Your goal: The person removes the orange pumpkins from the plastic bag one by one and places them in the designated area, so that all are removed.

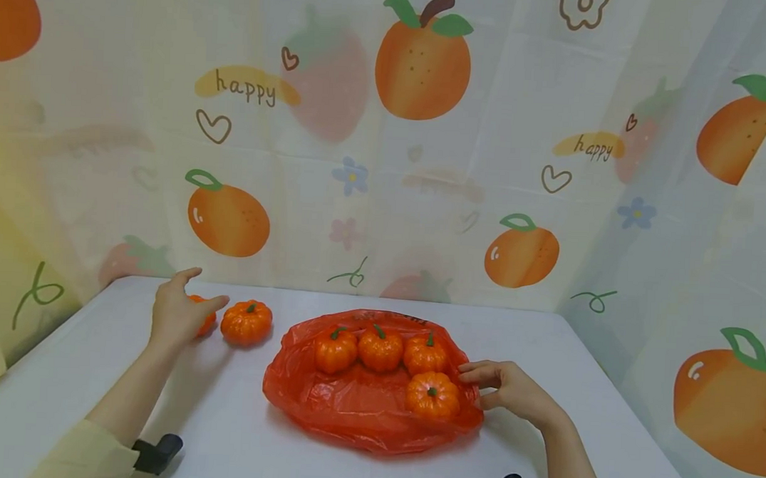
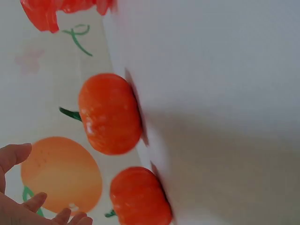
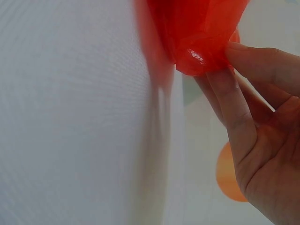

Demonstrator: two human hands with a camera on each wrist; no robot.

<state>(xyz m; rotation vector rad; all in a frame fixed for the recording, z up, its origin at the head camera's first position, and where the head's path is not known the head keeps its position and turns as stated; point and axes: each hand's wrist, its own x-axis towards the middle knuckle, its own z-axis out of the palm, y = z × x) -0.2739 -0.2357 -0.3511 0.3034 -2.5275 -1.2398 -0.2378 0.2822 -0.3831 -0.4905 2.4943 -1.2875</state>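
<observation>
A red plastic bag (image 1: 342, 430) lies spread on the white table with several small orange pumpkins (image 1: 381, 349) in it, three in a row at the back and another at the front right. My right hand (image 1: 511, 394) pinches the bag's right edge between thumb and fingers; the right wrist view shows the thumb on the red film (image 3: 201, 33). At the far left, my left hand (image 1: 177, 312) is held with its fingers apart beside two more pumpkins. One pumpkin (image 1: 246, 323) is in full view, while the other (image 1: 208, 317) is partly hidden behind that hand.
The white table (image 1: 221, 417) meets a printed curtain (image 1: 424, 169) at its back edge, with more curtain along the sides. Both wrists wear dark straps with camera mounts (image 1: 158, 454).
</observation>
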